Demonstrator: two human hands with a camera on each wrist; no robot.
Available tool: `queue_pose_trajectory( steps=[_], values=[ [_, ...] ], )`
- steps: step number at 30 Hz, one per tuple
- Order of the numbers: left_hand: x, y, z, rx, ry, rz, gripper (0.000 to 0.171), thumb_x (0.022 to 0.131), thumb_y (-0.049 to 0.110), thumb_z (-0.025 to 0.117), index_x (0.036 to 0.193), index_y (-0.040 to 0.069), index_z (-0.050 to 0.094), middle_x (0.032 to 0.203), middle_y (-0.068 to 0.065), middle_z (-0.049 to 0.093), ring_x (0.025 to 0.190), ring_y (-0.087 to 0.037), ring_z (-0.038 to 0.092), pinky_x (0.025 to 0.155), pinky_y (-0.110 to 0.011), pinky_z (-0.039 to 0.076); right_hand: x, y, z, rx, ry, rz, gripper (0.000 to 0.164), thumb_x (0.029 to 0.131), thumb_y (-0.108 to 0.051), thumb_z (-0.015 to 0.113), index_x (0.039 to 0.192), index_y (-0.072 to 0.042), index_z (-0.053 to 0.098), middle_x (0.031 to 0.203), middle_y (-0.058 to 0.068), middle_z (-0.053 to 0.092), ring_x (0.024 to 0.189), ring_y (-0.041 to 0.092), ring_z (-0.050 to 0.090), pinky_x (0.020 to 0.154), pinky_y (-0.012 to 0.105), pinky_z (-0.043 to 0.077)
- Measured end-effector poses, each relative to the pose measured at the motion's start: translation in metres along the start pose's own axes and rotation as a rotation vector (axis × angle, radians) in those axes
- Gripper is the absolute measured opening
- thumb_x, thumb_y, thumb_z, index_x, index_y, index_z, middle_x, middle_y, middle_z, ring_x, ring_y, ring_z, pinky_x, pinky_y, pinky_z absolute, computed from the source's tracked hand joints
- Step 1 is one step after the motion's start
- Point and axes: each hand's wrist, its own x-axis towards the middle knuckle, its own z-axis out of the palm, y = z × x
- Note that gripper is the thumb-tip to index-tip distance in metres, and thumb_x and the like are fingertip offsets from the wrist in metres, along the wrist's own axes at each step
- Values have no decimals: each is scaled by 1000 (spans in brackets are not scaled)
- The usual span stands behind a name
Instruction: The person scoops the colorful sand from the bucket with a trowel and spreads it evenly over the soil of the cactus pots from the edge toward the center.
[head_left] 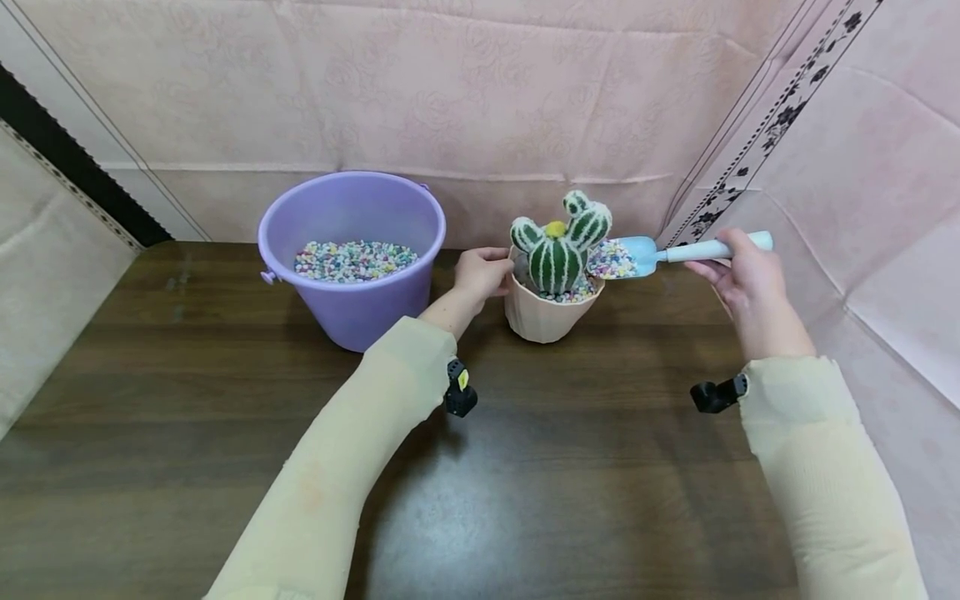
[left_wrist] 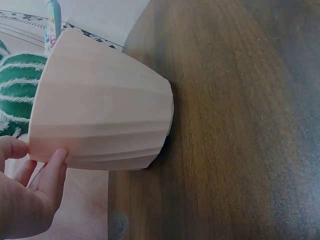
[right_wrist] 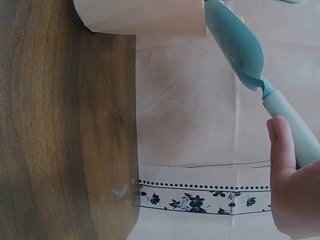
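Note:
A cream, faceted flower pot (head_left: 546, 318) stands on the table with a green-and-white knitted cactus (head_left: 556, 263) in it, topped by a yellow tuft. Multicoloured pebbles (head_left: 579, 292) show inside its rim. My left hand (head_left: 480, 275) pinches the pot's left rim, thumb and fingertips on either side of the wall in the left wrist view. In my right hand (head_left: 744, 271) is the pale handle of a blue trowel (head_left: 641, 254), gripped from the right. Its blade carries a heap of pebbles (head_left: 611, 260), with the tip over the pot's right rim beside the cactus.
A purple bucket (head_left: 352, 312) stands left of the pot, with many more coloured pebbles (head_left: 354, 262) inside. Pink patterned cloth (head_left: 465, 100) hangs behind the dark wooden table (head_left: 525, 483). Another cloth wall (head_left: 900, 192) rises close by on the right.

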Motion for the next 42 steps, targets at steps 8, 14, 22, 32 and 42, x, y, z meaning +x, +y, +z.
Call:
queue_pose_trajectory(
  steps=[8,14,22,32,42],
  values=[
    [-1,0,0,2,0,-2,35,89,8,55,124,6,60,119,-12,62,79,-15,59,81,-31,58,0,0,8,-60,-6,-46,22,85,0,63,93,-5,43,91,9,47,65,25,69,70,35,59],
    [-1,1,1,9,-2,-9,35,89,8,55,124,6,60,118,-11,62,78,-14,59,80,-30,58,0,-2,11,-92,4,-47,26,86,-3,63,99,-6,41,92,8,46,63,24,69,69,33,59],
    [0,2,1,9,4,-11,36,88,7,55,123,7,61,117,-11,63,75,-13,59,76,-28,59,-2,-5,11,-106,-8,-65,24,85,-2,62,96,-5,40,87,8,46,60,23,68,63,33,60],
    [-1,2,0,7,7,-13,36,89,7,55,124,7,60,117,-11,62,83,-14,59,79,-29,58,-7,-6,11,-159,-26,-77,15,86,0,58,88,-3,43,67,8,59,58,22,68,60,33,60],
    [0,1,0,-11,5,2,35,88,6,56,123,6,61,118,-12,63,81,-14,59,78,-29,59,-15,-5,16,-213,-51,-103,19,85,-1,63,87,-4,45,70,5,57,58,20,69,60,32,60]
  ],
)
